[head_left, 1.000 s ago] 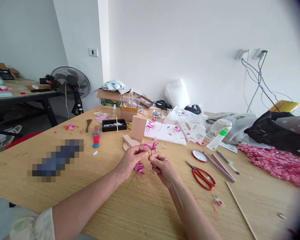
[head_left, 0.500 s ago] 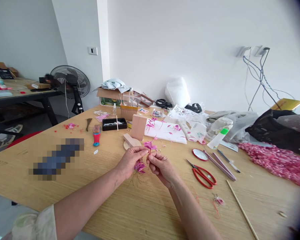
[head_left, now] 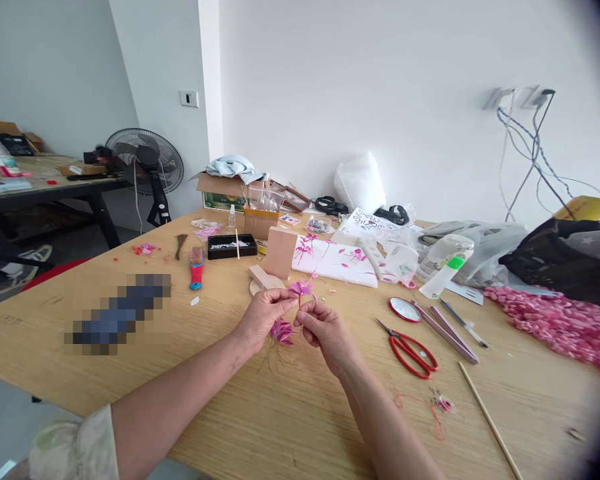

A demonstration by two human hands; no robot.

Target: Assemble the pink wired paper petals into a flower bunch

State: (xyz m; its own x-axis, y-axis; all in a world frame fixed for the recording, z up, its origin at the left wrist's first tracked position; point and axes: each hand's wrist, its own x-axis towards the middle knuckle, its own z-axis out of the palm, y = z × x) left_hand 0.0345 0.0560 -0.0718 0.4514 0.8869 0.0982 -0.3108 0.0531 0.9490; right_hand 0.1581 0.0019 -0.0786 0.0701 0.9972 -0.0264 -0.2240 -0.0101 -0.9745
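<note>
Between my two hands stands a small pink artificial flower (head_left: 301,288) with a thin reddish stem. My left hand (head_left: 266,320) pinches it just under the petals. The fingertips of my right hand (head_left: 325,332) are closed round the stem a little lower. Below my left fingers, a darker pink-purple flower bunch (head_left: 282,332) with fine wire stems lies on the table; whether a finger touches it I cannot tell. Behind the hands are a wooden block (head_left: 280,252) and a white padded sheet (head_left: 335,261) with pink flowers and petals on it.
Red-handled scissors (head_left: 413,353), a red-rimmed round mirror (head_left: 405,309) and a thin wooden stick (head_left: 489,419) lie on the right. A red brush (head_left: 196,269) and a black tray (head_left: 232,247) are on the left. Pink trim (head_left: 545,327) is heaped at far right.
My right fingers have shifted slightly away from the petals, along the stem. My left hand keeps its pinch. The whole view has moved slightly.
</note>
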